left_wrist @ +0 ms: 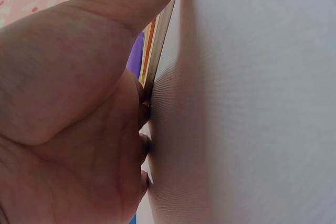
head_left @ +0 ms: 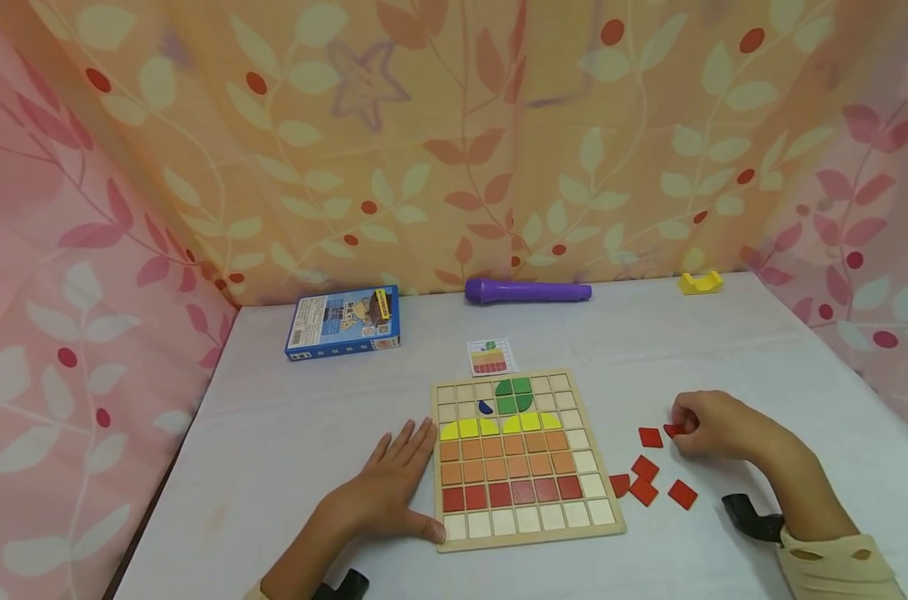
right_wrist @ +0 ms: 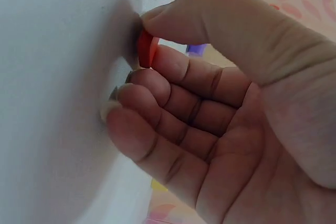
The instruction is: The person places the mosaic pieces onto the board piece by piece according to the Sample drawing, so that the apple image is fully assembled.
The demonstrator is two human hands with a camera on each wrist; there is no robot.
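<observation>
A wooden grid board (head_left: 529, 518) lies on the table with rows of red, orange and yellow tiles, green tiles (head_left: 514, 396) near its top and a dark blue piece (head_left: 486, 407) below them. My left hand (head_left: 382, 487) rests with spread fingers along the board's left side, thumb at the lower left corner and index fingertip at the edge. To the right of the board, my right hand (head_left: 712, 425) has curled fingers, and its thumb and index finger pinch a small red tile (right_wrist: 147, 50) close over the table. The hand covers part of that tile.
Several loose red tiles (head_left: 682, 494) lie between the board and my right hand. Behind the board are a picture card (head_left: 491, 357), a blue box (head_left: 343, 322), a purple microphone-shaped object (head_left: 529, 292) and a yellow piece (head_left: 700, 283). Patterned curtains (head_left: 423, 150) border the table.
</observation>
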